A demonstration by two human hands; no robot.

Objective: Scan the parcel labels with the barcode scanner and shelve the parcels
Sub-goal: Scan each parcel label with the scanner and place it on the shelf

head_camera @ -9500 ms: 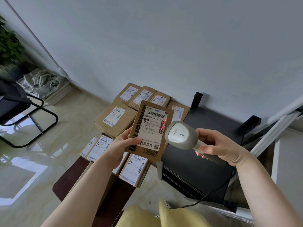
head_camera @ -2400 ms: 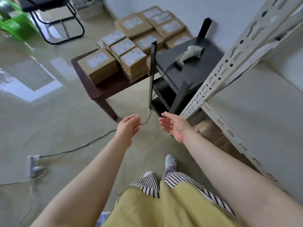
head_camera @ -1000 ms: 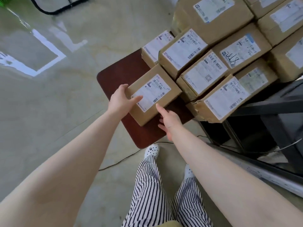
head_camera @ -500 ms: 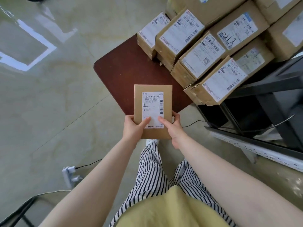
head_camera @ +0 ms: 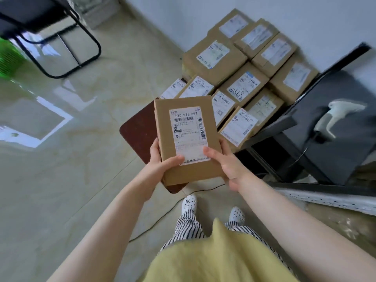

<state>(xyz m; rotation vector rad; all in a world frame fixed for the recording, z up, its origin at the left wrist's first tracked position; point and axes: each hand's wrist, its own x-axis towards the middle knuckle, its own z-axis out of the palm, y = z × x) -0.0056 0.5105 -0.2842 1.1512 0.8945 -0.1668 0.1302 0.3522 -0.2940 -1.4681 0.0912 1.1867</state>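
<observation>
I hold a flat brown cardboard parcel (head_camera: 162,123) label-up in front of me, its white label reading 570 K76 057. My left hand (head_camera: 160,163) grips its lower left corner with the thumb on the label's edge. My right hand (head_camera: 225,161) grips the lower right corner, thumb on the label. The grey barcode scanner (head_camera: 335,117) lies blurred on the black stand (head_camera: 333,159) at the right, apart from both hands. Several labelled parcels (head_camera: 242,86) are stacked on the dark brown low table (head_camera: 140,131) behind the held one.
A black cable (head_camera: 162,214) runs across the glossy floor near my feet. A perforated white shelf rail (head_camera: 333,200) lies at the lower right. A black metal chair frame (head_camera: 67,43) and something green (head_camera: 8,55) stand at the far left. A white wall is behind the parcels.
A second ago both hands took this parcel off the brown table. Since then they have raised it toward me, and my view has tilted up, bringing the scanner on the stand into sight.
</observation>
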